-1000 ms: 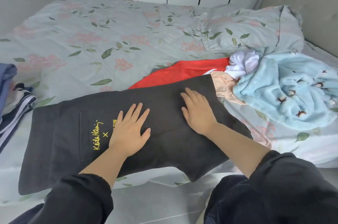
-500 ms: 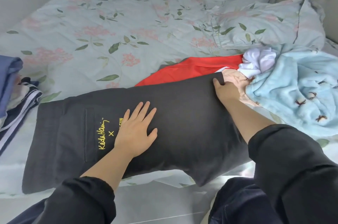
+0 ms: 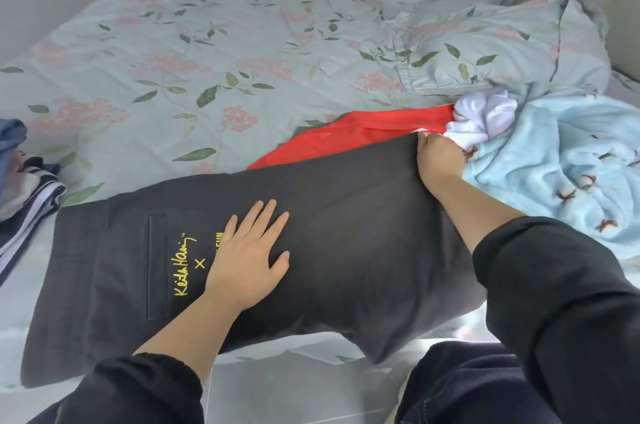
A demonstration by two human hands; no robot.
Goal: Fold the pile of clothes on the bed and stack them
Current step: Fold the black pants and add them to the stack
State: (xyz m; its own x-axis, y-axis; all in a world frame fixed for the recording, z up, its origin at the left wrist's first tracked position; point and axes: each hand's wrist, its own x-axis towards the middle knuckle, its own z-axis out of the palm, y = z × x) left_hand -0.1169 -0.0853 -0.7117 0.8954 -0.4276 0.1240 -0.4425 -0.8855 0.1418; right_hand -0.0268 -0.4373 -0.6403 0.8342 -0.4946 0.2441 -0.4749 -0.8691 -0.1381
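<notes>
Mid-fold: black pants [image 3: 346,233] lie flat at the near edge of the bed [image 3: 207,60]. Left hand [image 3: 247,261] is flat, pinning the middle. Right hand [image 3: 438,160] pinches the far-right hem. Next, likely: carry hem left onto waistband, edges aligned.

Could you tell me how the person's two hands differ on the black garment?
The left hand lies flat, fingers spread, pressing the middle of the black garment; the right hand grips the garment's far corner. The left sits beside the yellow lettering, the right beside the red garment. Both touch the same garment.
</notes>
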